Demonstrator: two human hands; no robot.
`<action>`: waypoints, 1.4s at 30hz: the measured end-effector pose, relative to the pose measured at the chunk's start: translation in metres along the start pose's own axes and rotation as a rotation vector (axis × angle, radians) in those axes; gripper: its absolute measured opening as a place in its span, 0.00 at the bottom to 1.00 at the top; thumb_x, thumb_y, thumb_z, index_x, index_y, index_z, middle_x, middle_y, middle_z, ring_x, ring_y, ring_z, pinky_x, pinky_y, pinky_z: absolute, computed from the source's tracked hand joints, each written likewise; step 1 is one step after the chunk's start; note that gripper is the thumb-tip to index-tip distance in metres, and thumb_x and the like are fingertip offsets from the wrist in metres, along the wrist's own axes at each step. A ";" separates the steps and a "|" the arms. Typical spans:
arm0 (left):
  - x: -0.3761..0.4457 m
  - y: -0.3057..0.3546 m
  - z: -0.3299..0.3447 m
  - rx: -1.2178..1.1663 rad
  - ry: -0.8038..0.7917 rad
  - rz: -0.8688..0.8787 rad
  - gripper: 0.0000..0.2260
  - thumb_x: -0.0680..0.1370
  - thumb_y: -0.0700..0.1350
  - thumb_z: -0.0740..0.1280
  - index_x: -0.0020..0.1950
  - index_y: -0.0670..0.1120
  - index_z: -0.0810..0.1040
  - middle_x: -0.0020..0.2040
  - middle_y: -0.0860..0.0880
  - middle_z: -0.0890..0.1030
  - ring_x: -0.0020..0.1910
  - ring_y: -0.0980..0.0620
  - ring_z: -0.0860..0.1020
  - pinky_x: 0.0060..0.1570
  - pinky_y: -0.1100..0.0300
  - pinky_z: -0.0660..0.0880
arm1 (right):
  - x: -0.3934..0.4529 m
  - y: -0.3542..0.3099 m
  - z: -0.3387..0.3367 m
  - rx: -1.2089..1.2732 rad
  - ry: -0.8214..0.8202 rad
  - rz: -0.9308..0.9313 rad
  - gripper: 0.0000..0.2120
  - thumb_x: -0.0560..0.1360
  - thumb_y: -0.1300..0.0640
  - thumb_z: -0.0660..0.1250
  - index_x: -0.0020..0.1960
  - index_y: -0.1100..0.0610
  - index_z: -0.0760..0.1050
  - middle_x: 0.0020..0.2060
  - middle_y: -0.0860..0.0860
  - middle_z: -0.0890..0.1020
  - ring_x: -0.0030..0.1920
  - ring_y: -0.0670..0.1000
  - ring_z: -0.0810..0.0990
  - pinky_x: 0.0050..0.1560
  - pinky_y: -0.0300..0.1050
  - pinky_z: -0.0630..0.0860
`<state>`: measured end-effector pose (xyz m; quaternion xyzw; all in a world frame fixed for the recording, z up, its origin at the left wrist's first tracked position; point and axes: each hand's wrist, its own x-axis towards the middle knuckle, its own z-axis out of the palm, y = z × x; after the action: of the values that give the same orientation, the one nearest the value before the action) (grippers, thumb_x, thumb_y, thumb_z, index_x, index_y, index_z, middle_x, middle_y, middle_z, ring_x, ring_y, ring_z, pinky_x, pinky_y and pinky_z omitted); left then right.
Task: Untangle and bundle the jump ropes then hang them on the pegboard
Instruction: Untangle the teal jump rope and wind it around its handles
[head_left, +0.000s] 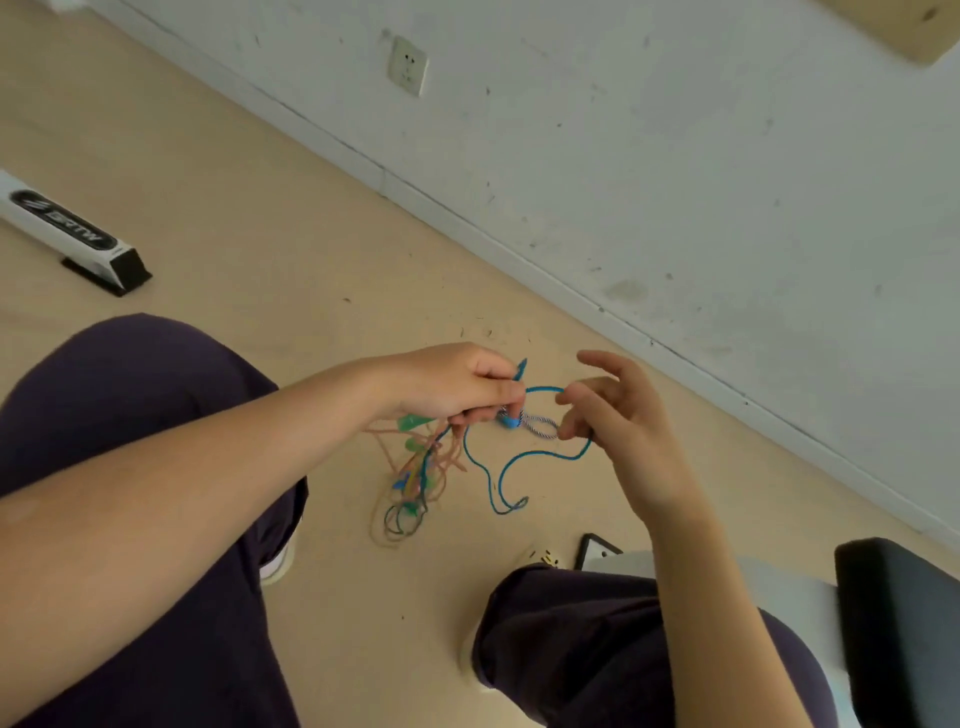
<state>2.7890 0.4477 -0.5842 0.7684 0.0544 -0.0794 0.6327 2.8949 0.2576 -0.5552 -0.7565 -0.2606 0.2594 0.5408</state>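
The left hand (457, 387) was curled round a bunch of ropes, thumb and fingers closed on them above the floor (249, 218). From under that fist a tangle (415, 483) of tan, green and dark cords hung down between the person's knees, with green and blue handle pieces caught among the strands; whether its lowest loops touched the floor could not be told. A blue rope (519, 460) ran out of the left hand, arched across to the right hand (618, 431), then dropped in a long loop below both hands. Just beside the left fingertips a small blue piece (510, 422) sat on a short blue-and-white striped cord (540, 426) that stretched to the right hand. The right hand pinched the far end of that striped cord and the blue rope with its lower fingers, while the index finger and thumb stood relaxed and apart above. Dark trouser legs (156, 415) framed the scene on both sides. Well apart, at the left edge, a white box (67, 231) with a black end lay on the floor. A wall socket (408, 65) sat on the pale wall (675, 156) above, and a black seat edge (898, 623) showed at lower right.
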 end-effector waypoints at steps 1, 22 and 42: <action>-0.001 0.001 0.000 -0.005 -0.012 -0.003 0.12 0.85 0.45 0.60 0.44 0.45 0.77 0.27 0.53 0.69 0.25 0.55 0.65 0.32 0.61 0.70 | -0.001 -0.001 0.002 -0.018 -0.013 -0.007 0.18 0.73 0.55 0.72 0.61 0.51 0.74 0.44 0.53 0.81 0.38 0.52 0.81 0.48 0.49 0.79; 0.000 -0.001 0.000 0.019 0.003 0.004 0.09 0.84 0.43 0.62 0.47 0.44 0.79 0.26 0.54 0.74 0.27 0.52 0.71 0.39 0.55 0.72 | 0.003 -0.001 0.013 -0.116 -0.069 -0.133 0.05 0.74 0.61 0.71 0.48 0.54 0.76 0.36 0.45 0.82 0.36 0.45 0.79 0.39 0.36 0.75; 0.004 -0.002 0.003 0.139 0.025 -0.063 0.11 0.85 0.44 0.60 0.44 0.47 0.76 0.26 0.52 0.75 0.27 0.49 0.73 0.32 0.58 0.72 | 0.007 0.002 -0.002 -0.069 -0.087 0.023 0.17 0.73 0.62 0.75 0.56 0.56 0.70 0.39 0.53 0.79 0.32 0.50 0.78 0.37 0.41 0.75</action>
<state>2.7923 0.4447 -0.5873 0.8094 0.0808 -0.0935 0.5742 2.9014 0.2603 -0.5575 -0.7657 -0.2840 0.2889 0.4996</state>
